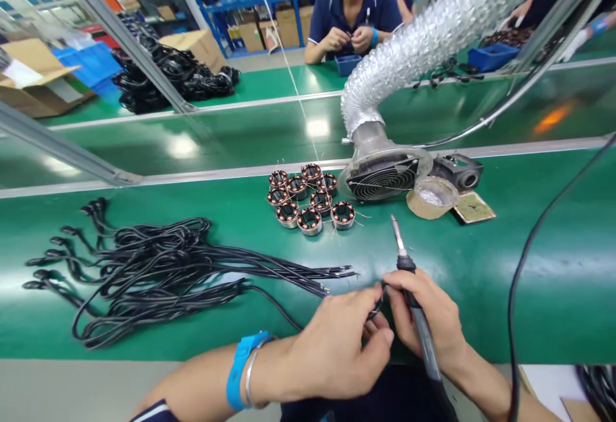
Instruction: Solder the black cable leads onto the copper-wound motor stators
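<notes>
My left hand point(339, 342) is closed around a black cable point(275, 301) that runs in from the left; a dark piece shows between its fingertips, mostly hidden. In my right hand point(440, 313) is a soldering iron point(423, 334), its metal tip pointing up and away from me. The right thumb and index finger also pinch near the left fingertips, where I cannot make out the detail. Several copper-wound motor stators point(309, 222) stand grouped on the green bench. Left of my hands lies a pile of black cables point(158, 255) with stripped ends toward me.
A fume extractor fan point(382, 180) with a silver duct point(409, 56) stands behind the iron tip. Beside it are a round tub point(432, 199), an iron holder point(459, 172) and a sponge tray point(474, 208). A black cord point(514, 294) hangs at right. Across the bench sits a person point(356, 18).
</notes>
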### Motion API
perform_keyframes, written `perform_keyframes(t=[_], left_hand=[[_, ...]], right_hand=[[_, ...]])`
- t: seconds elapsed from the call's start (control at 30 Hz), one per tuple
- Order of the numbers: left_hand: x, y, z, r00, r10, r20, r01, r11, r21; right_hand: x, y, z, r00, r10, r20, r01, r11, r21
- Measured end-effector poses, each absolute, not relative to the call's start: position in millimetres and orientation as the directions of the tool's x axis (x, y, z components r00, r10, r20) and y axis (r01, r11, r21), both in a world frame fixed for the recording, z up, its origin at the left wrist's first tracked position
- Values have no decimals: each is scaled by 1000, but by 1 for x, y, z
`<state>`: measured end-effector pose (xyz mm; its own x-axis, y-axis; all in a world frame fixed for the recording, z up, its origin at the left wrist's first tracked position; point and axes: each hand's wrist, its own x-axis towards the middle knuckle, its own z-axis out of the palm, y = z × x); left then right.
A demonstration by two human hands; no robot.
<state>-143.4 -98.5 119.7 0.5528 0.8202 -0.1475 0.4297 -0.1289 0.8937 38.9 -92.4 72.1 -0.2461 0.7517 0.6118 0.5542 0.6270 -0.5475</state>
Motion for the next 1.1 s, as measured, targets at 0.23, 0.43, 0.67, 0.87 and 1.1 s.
perform_keyframes(t=[0.23, 0.43, 0.67, 0.87, 1.1], left_hand=[[-170, -47, 125, 473, 863, -177, 641, -200, 741], [-166, 8, 106, 272, 959, -73, 956, -261, 131], [-154, -2, 101, 628, 775, -78, 754, -580, 310], [-143, -17, 99, 700, 711, -70, 596, -528, 605], [-149, -16, 99, 605, 776, -179, 653, -355, 669]], right_hand=[[54, -93, 72, -253, 760, 599, 572, 617, -540], [62, -108, 68, -189, 807, 560, 516, 567, -642], [94, -82, 74, -167, 846, 506, 579, 500, -645], [100, -58, 69, -415, 869, 270, 516, 470, -716], [83, -65, 60, -402, 858, 319, 513, 500, -698]])
